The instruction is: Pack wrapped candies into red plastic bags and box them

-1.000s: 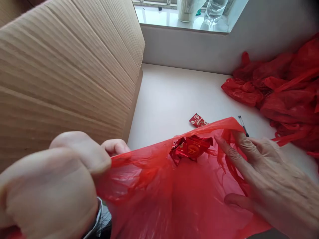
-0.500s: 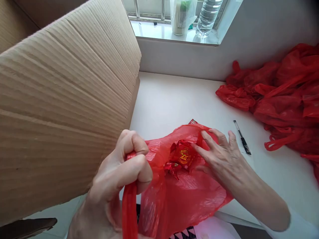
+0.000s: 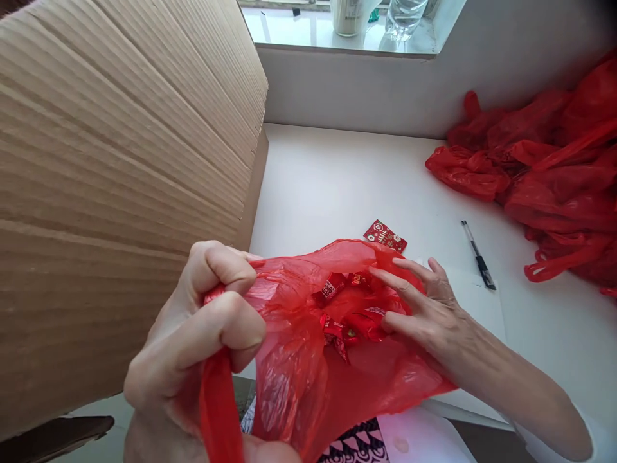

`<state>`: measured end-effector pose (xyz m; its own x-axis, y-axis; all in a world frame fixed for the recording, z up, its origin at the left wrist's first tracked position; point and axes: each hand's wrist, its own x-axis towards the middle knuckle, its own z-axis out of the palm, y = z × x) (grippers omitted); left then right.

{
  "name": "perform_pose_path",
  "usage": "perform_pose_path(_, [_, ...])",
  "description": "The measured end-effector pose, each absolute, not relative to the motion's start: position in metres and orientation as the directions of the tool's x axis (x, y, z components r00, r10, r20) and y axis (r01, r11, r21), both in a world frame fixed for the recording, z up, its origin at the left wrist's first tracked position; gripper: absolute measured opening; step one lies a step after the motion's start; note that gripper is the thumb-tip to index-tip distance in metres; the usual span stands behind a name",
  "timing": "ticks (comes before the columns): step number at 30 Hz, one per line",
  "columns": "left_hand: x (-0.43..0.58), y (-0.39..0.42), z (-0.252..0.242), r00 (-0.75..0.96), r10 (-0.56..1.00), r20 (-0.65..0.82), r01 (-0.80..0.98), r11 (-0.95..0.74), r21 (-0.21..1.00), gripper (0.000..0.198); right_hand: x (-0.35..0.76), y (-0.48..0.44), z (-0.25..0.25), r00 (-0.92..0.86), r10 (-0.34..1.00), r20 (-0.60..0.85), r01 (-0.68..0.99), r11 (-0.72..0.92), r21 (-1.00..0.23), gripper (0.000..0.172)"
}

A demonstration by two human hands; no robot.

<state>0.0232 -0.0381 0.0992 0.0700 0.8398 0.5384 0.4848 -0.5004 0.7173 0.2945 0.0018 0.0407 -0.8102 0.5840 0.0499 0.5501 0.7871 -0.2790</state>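
Note:
My left hand (image 3: 207, 334) is closed around a handle of a thin red plastic bag (image 3: 289, 347), whose mouth faces me. Inside the bag lie several small red wrapped packets (image 3: 332, 328), some with gold or white print. My right hand (image 3: 424, 302) has its fingers spread at the bag's right side, reaching over the opening beside the packets. Nothing shows between those fingers. Just beyond the bag, a red printed packet (image 3: 385, 236) lies flat on the white table (image 3: 332, 173).
A large cardboard box (image 3: 144, 161) stands at the left. Red plastic bags (image 3: 544, 161) are heaped at the right, with a black pen (image 3: 477, 254) near them. On the windowsill (image 3: 308, 29) stand a clear bottle (image 3: 405, 18) and a container (image 3: 348, 18).
My left hand has moved left with the bag handle, pulling the mouth wider. My right fingers have shifted, and more packets show inside. The packet on the table is more exposed.

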Motion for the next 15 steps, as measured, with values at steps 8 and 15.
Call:
perform_pose_path(8, [0.038, -0.041, 0.102, 0.068, 0.876, 0.478, 0.485, -0.448, 0.751, 0.038, 0.319, 0.001, 0.031, -0.751, 0.657, 0.066, 0.631, 0.743, -0.222, 0.024])
perform_pose_path(15, [0.043, -0.048, 0.097, -0.019, 0.807, 0.590, 0.520, -0.495, 0.696, 0.033, 0.325, 0.003, 0.044, -0.746, 0.656, 0.110, 0.663, 0.747, 0.047, 0.025])
